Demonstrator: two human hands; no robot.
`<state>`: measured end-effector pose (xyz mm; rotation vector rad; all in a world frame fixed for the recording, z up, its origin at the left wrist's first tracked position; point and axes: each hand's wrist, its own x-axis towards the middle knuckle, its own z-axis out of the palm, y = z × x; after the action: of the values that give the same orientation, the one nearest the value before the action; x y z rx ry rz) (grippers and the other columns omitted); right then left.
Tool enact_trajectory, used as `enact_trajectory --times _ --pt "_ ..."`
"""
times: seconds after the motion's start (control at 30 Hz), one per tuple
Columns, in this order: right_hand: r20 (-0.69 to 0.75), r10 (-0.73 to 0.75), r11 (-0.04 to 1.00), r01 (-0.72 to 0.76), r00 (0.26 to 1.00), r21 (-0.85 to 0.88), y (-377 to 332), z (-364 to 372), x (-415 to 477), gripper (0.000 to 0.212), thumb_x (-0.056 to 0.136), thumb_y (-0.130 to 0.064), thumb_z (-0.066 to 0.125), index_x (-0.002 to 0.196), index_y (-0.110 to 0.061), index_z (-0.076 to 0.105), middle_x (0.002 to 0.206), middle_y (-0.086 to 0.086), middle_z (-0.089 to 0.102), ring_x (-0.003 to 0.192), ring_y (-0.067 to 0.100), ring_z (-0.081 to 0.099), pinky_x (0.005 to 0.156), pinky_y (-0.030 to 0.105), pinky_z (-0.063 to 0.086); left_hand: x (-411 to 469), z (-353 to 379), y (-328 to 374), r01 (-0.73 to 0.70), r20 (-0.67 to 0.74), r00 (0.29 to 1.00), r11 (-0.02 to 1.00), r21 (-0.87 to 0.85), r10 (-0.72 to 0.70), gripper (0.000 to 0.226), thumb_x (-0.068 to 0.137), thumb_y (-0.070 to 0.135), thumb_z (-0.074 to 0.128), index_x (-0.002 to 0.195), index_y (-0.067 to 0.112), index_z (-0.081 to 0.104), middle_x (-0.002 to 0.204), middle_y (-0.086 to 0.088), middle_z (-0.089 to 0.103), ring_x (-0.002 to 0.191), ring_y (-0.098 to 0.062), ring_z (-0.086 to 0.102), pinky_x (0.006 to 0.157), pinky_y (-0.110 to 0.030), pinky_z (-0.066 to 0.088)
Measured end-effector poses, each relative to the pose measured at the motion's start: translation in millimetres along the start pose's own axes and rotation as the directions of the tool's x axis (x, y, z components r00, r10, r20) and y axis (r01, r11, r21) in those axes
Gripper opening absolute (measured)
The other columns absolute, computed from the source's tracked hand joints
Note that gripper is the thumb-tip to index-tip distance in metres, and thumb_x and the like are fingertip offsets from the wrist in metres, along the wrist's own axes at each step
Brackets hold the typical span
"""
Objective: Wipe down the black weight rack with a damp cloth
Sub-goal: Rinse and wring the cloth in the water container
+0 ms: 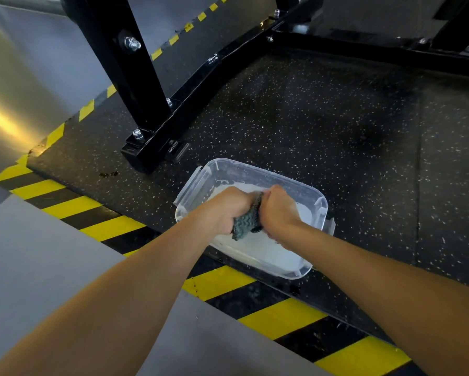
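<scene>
Here we hold the cloth (248, 221) in both fists, just above a clear plastic container (320, 202). Our left hand (225, 210) has its grip curled tight round the left end of the cloth, and our right hand (278, 210) has its grip clenched round the right end. The knuckles of the two hands nearly meet. The cloth is dark teal with a wavy pattern, and it is bunched into a thick roll between the fists. Its lower edge hangs below them, over the container.

The container sits on the black speckled rubber mat (309, 131), close to the mat's front edge. It is rectangular with rounded corners and has clip tabs on its sides. A shallow layer of pale, milky liquid (260, 251) covers its bottom.

The black weight rack (135, 85) stands on the same mat, beyond the container and to the upper left. One slanted upright meets a base rail whose foot ends just beside the container's far left corner, without touching it. Silver bolts (131, 44) show on the upright and along the rail. A second rail runs across the top right.

Yellow and black striped tape (73, 204) borders the mat's edge, and grey floor (38, 253) lies under our left forearm.
</scene>
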<state>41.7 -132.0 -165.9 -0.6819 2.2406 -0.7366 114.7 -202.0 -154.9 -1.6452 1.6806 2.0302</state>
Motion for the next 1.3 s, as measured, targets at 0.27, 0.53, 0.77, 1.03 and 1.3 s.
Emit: enact_trajectory --times 0.27,0.53,0.77,1.03,1.3 --pt "0.286 -0.223 0.631 0.362 0.932 -0.687 9.6 -2.6 -14.1 0.04 0.097 -0.015 0.047 0.135 -0.01 0.038 0.143 0.014 0.019 0.105 0.03 0.051 0.074 0.038 0.04 4.9 -13.1 -4.2 -0.06 0.003 0.997 0.737 0.673 0.079 0.052 0.096 0.027 0.057 0.14 0.006 0.037 0.133 -0.016 0.049 0.114 -0.031 0.056 0.092 -0.039 0.051" --pt "0.31 -0.061 0.891 0.191 0.949 -0.411 17.2 9.6 7.0 0.026 0.101 -0.01 0.044 0.122 -0.003 0.058 0.126 0.016 0.057 0.099 0.028 0.059 0.076 0.031 0.042 17.1 1.9 -18.7 -0.036 -0.029 0.991 0.483 0.875 0.127 0.037 0.091 -0.001 0.061 0.127 -0.001 0.054 0.126 -0.018 0.06 0.116 -0.031 0.058 0.09 -0.034 0.046" --pt "0.155 0.156 0.969 -0.182 0.976 0.169 -4.4 20.3 -0.7 0.029 0.102 -0.019 0.039 0.128 -0.007 0.045 0.114 0.017 0.061 0.082 0.03 0.062 0.043 0.025 0.036 8.8 0.7 -7.4 0.016 -0.067 0.998 0.984 0.175 -0.004 0.026 0.101 0.0 0.045 0.122 -0.008 0.058 0.072 -0.006 0.052 0.068 -0.022 0.059 0.046 -0.021 0.049" --pt "0.098 -0.029 0.958 0.056 0.995 -0.281 2.9 -6.7 -2.4 0.04 0.098 -0.008 0.047 0.135 0.001 0.036 0.119 0.021 0.058 0.098 0.035 0.061 0.065 0.037 0.043 -1.7 -21.8 6.0 0.05 0.164 0.983 0.984 0.169 -0.078 0.016 0.099 0.018 0.058 0.086 0.01 0.053 0.062 -0.005 0.054 0.047 -0.012 0.046 0.044 -0.021 0.04" --pt "0.397 -0.253 0.281 0.46 0.882 -0.842 15.2 1.3 -16.0 0.05 0.095 -0.024 0.046 0.144 -0.015 0.038 0.148 0.011 0.02 0.136 0.032 0.017 0.109 0.049 0.02 3.3 -10.5 -17.0 -0.102 0.026 0.967 0.293 0.951 0.252 0.045 0.094 0.004 0.05 0.129 0.03 0.044 0.139 -0.013 0.026 0.127 -0.036 0.035 0.103 -0.053 0.041"
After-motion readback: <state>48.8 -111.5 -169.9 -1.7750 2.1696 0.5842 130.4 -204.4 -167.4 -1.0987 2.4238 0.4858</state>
